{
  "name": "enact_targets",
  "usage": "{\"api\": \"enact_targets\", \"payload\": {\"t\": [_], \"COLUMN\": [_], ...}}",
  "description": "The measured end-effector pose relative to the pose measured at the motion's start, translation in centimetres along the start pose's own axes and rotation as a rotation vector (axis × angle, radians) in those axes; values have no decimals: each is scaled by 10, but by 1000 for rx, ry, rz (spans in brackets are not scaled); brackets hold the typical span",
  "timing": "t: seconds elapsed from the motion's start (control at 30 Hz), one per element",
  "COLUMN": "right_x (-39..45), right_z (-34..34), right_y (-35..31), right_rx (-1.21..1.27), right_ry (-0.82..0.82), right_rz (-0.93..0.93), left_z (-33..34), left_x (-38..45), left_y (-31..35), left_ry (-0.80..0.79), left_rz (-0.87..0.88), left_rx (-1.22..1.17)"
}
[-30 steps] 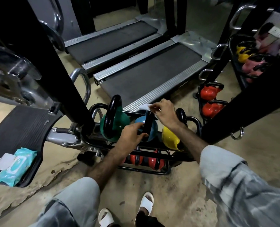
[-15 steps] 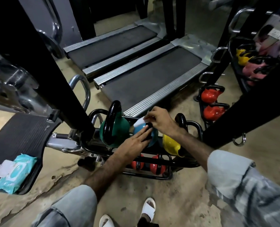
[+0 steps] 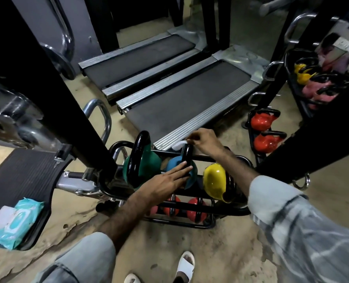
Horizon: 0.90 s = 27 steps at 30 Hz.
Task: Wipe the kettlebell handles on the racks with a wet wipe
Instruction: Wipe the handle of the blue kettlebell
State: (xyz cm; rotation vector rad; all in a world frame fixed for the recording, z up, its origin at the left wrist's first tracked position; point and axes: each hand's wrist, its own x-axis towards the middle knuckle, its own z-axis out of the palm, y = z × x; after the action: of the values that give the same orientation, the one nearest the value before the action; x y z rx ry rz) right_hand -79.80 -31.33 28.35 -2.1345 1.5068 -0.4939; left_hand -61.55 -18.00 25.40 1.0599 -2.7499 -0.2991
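Observation:
A low black rack (image 3: 202, 226) holds a green kettlebell (image 3: 149, 162), a blue kettlebell (image 3: 173, 163) and a yellow kettlebell (image 3: 214, 180) on its top row. Small red kettlebells (image 3: 196, 209) sit on the lower row. My left hand (image 3: 165, 180) lies flat with straight fingers against the blue kettlebell's black handle (image 3: 186, 158). My right hand (image 3: 203, 140) pinches a white wet wipe (image 3: 178, 145) at the top of that handle.
A teal pack of wipes (image 3: 16, 223) lies on a black ribbed footplate (image 3: 20, 180) at the left. A thick black post (image 3: 53, 86) leans over the rack's left end. Two treadmills (image 3: 181, 107) lie behind. More kettlebells (image 3: 265, 129) stand at the right. My sandalled feet (image 3: 184, 264) are below.
My left hand has flattened from a grip on the blue kettlebell to straight fingers against its handle. My right hand has moved with the wipe along the top of that handle.

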Motion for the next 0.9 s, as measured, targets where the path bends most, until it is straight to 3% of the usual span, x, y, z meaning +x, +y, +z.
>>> {"api": "enact_targets", "payload": {"t": [0.1, 0.27, 0.47, 0.6, 0.73, 0.9], "right_x": [10, -3, 7, 20, 25, 33], "right_z": [5, 5, 3, 1, 4, 3], "right_y": [7, 12, -3, -8, 1, -11], "right_rx": [-14, -108, 23, 73, 42, -228], "right_ry": [-19, -116, -362, -435, -428, -358], "right_rz": [38, -205, 94, 161, 149, 36], "left_z": [-1, -3, -7, -6, -7, -5], "left_x": [4, 19, 24, 24, 24, 24], "left_y": [-5, -14, -19, -19, -19, -21], "left_ry": [7, 53, 57, 61, 50, 54], "left_rz": [-18, -105, -117, -126, -127, -128], "left_rx": [-25, -127, -158, -160, -162, -176]}}
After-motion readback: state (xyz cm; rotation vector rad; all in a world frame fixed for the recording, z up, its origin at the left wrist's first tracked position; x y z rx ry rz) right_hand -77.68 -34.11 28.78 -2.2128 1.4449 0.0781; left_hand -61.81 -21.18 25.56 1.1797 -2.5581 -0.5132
